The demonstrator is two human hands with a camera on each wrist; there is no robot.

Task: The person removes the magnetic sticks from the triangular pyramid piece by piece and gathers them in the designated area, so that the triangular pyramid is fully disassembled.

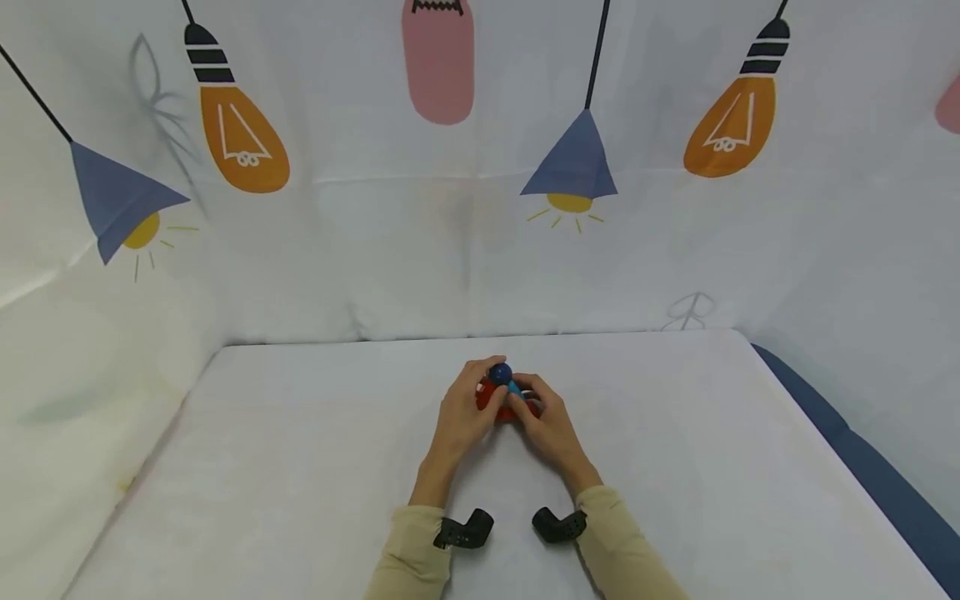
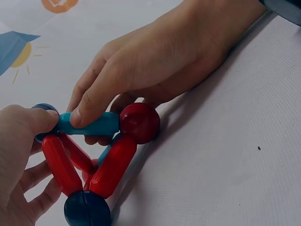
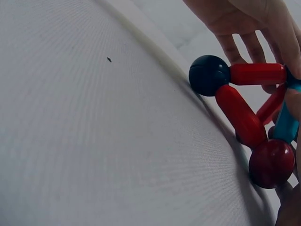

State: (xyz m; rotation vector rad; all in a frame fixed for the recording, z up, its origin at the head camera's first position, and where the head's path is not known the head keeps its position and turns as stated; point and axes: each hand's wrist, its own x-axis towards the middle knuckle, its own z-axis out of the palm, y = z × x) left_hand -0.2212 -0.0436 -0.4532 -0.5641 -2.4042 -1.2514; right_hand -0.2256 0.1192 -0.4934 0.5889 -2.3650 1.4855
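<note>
A frame of magnetic rods and balls stands on the white table between my two hands. My left hand (image 1: 459,421) holds the dark blue top ball (image 1: 501,373), its thumb pressing on it in the left wrist view. My right hand (image 1: 553,429) pinches a light blue rod (image 2: 96,124) that joins this ball to a red ball (image 2: 139,123). Red rods (image 2: 114,165) run down to another dark blue ball (image 2: 87,208) nearer the left wrist camera. The right wrist view shows that lower blue ball (image 3: 209,75) too. Fingers hide the far side of the frame.
The white table (image 1: 300,467) spreads around the hands. Behind it hangs a white cloth (image 1: 420,250) printed with lamps and bulbs. Something dark blue (image 1: 847,433) lies beyond the right table edge. Black wrist cameras (image 1: 467,530) sit on both sleeves.
</note>
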